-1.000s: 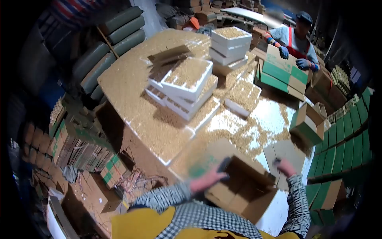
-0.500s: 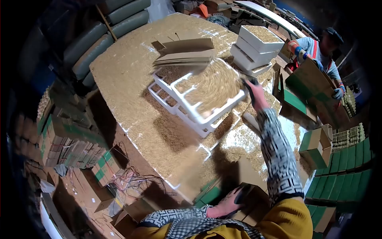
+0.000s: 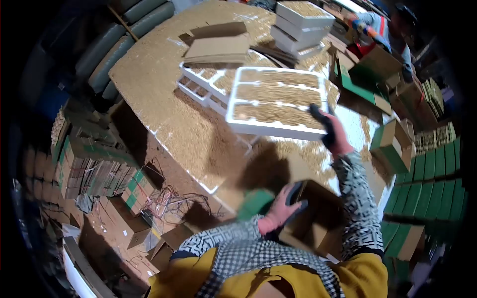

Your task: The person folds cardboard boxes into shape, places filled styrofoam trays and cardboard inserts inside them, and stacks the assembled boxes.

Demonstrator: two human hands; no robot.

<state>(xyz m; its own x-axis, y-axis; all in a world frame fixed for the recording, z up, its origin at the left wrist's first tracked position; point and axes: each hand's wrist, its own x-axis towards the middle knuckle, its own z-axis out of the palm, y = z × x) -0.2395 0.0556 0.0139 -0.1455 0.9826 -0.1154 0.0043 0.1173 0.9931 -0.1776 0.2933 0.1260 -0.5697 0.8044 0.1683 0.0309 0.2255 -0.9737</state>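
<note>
My right hand (image 3: 332, 130), in a pink glove with dark fingers, grips the right edge of a white foam tray (image 3: 278, 130). Rows of sawdust-like bedding fill the tray, which is tilted and held above the table. My left hand (image 3: 282, 212), gloved alike, is at the left side of an open cardboard box (image 3: 318, 198) close to my body. Its fingers and thumb hold the box's edge, with the fingertips partly hidden. More white foam trays (image 3: 201, 92) lie stacked just beyond the raised tray.
The large table (image 3: 149, 94) is strewn with bedding. Flattened cardboard (image 3: 218, 49) and a stack of foam boxes (image 3: 303, 30) stand at the back. A co-worker (image 3: 380, 32) handles cartons at right. Green cartons (image 3: 422, 188) line the right side; bundled cardboard (image 3: 94, 174) is at left.
My right hand has brought the foam tray off the stack, nearer to me and to the right. My left hand stays at the cardboard box. The view has shifted.
</note>
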